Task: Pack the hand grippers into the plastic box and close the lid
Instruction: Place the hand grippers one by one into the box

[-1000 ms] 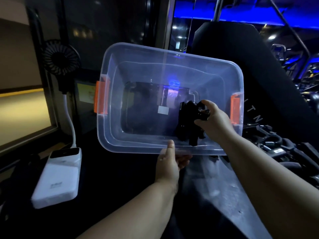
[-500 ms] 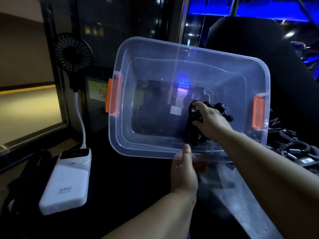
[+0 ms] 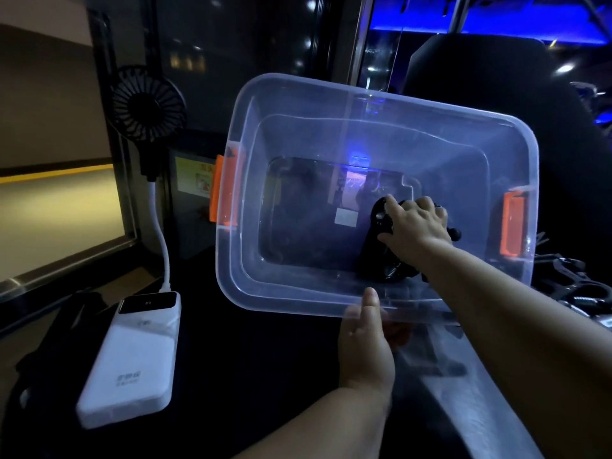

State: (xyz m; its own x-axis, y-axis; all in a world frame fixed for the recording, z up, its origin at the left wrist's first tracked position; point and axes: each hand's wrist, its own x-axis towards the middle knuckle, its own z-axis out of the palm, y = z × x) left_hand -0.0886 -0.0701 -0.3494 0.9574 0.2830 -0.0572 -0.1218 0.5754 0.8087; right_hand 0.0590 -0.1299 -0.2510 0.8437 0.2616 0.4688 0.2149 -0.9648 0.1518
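Holding box (image 3: 288, 303) rim, left hand (image 3: 364, 352); gripper (image 3: 376, 246), right hand (image 3: 415, 230).

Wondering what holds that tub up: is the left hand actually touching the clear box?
Touching. The head view shows the left hand gripping the plastic box at its near rim, thumb over the edge.

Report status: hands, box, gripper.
Left hand grips box by near rim. Right hand holds gripper inside box. Box open. Spare grippers outside, right; nothing blocking.

Gym; black padded seat (image 3: 490, 81); blue strip lighting (image 3: 516, 26); hand grippers (image 3: 573, 286) piled
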